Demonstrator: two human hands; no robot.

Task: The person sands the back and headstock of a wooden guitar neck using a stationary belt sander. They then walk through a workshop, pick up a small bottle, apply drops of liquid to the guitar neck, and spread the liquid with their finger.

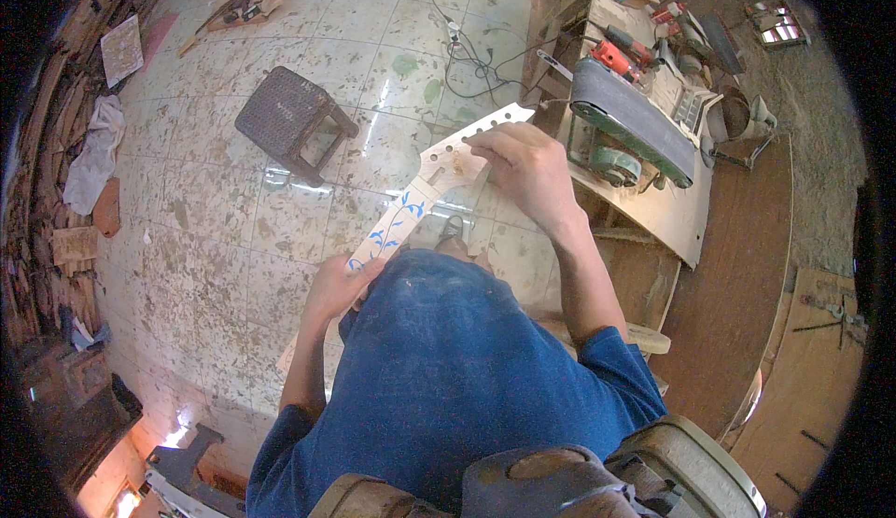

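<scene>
A pale wooden guitar neck lies slantwise in front of my body, its headstock up and to the right. The headstock has a row of round holes along its far edge. Blue leafy vine shapes mark the face of the neck. My left hand is wrapped round the neck's lower part, and beyond it the heel end shows only partly past my forearm. At the headstock my right hand has its fingers bent against the near edge. Whether anything small sits under those fingertips is hidden.
A belt sander stands on a bench to the right, with a red power tool behind it. A dark plastic stool is on the tiled floor ahead. Black cables trail near the bench. Wood pieces line the left side.
</scene>
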